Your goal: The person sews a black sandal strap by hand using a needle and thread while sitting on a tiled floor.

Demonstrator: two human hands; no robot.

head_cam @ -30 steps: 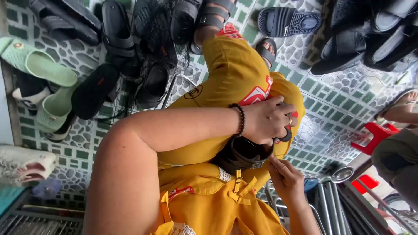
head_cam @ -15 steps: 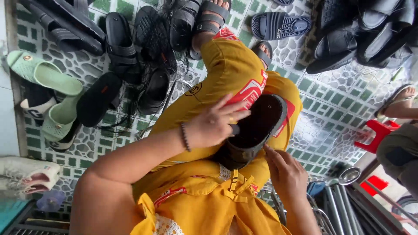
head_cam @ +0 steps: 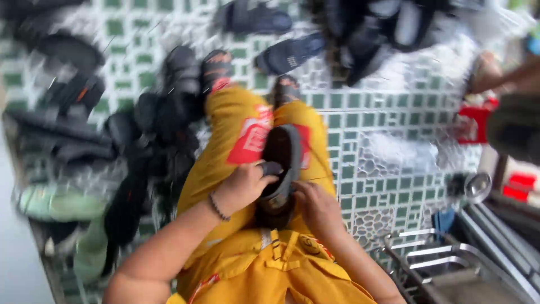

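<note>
My left hand (head_cam: pixel 243 184) sits curled with fingers bent inward, a dark bracelet (head_cam: pixel 217 207) on its wrist, forearm bare. My right hand (head_cam: pixel 318 207) lies just beside it, fingers curled, knuckles up.

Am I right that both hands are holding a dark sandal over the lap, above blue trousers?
Not quite: the head view shows yellow trousers, not blue. The left hand and right hand do both hold the dark sandal over the lap.
</note>
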